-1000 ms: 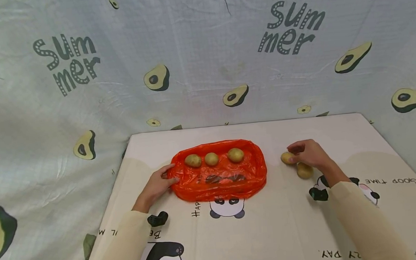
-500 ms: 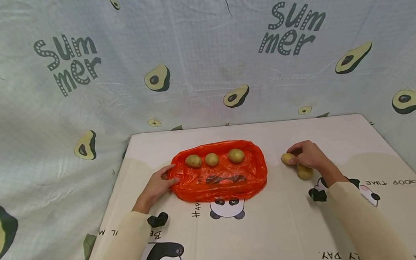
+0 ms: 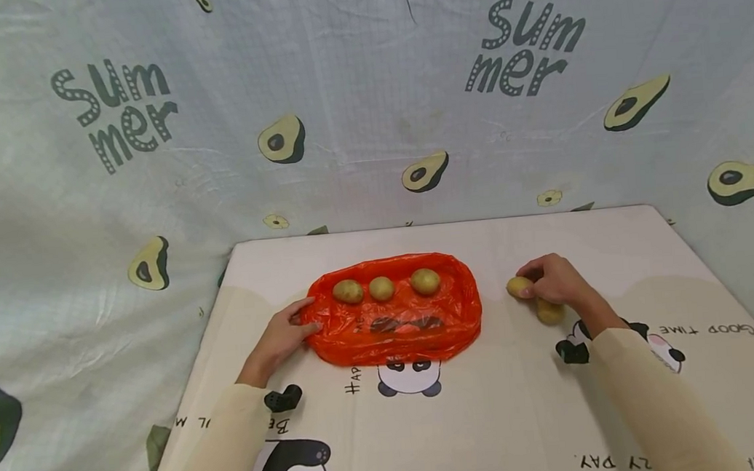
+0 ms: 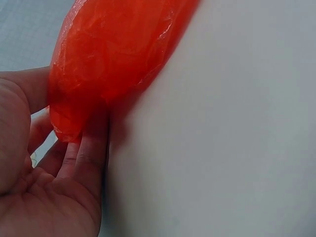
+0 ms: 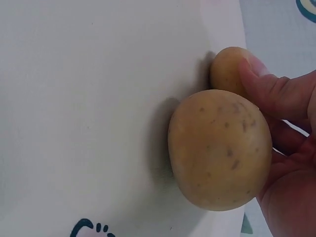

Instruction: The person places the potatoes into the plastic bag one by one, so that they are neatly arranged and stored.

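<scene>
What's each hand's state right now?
Left hand: gripping a crinkled red plastic bag by its edge.
Right hand: pinching a rounded yellow-brown potato right of the bag.

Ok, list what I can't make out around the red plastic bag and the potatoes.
Left wrist view: the fingertips of the left grip, hidden by the red plastic bag; the rest of the bag, cut off by the top edge.
Right wrist view: part of the far potato, hidden by the right grip and the nearer potato.
Head view: the rest of the panda print, covered by the bag's near edge.
</scene>
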Tool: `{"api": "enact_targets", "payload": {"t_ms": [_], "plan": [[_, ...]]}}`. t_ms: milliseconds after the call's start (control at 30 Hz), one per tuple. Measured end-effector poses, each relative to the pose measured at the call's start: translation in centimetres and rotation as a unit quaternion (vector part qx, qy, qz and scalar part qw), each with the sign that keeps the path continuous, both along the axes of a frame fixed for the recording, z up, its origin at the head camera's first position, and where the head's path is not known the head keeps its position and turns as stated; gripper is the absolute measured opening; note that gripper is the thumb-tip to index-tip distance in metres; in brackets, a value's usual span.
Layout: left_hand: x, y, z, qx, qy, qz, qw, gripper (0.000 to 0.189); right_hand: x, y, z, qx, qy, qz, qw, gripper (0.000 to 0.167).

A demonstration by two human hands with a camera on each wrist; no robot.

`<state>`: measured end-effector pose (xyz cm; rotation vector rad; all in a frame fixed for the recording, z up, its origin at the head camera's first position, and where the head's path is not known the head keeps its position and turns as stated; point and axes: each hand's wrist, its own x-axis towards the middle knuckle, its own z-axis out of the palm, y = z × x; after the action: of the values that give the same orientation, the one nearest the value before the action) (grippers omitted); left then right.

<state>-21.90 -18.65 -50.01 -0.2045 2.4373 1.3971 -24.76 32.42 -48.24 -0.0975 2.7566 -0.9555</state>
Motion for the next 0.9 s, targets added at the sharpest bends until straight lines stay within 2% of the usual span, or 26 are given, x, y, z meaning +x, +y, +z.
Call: {"api": "enact_targets", "payload": {"t_ms": [267, 400, 900], "plan": [[-0.2, 0.3, -0.4, 0.005, 0.006, -0.004, 1.0000, 0.063, 0.3, -0.1, 0.1, -0.010, -0.015, 0.023, 0.9996, 0.037], [-0.2, 0.4, -0.5, 0.007, 0.005, -0.005, 1.0000, 0.064, 0.4, -0.5, 0.2, -0.022, -0.019, 0.021, 0.9994, 0.038], [-0.1, -0.4, -0.3, 0.001, 0.009, -0.002, 1.0000, 0.064, 0.3, -2.1, 1.6, -0.053, 0.009, 0.057, 0.9970, 0.036]]}}
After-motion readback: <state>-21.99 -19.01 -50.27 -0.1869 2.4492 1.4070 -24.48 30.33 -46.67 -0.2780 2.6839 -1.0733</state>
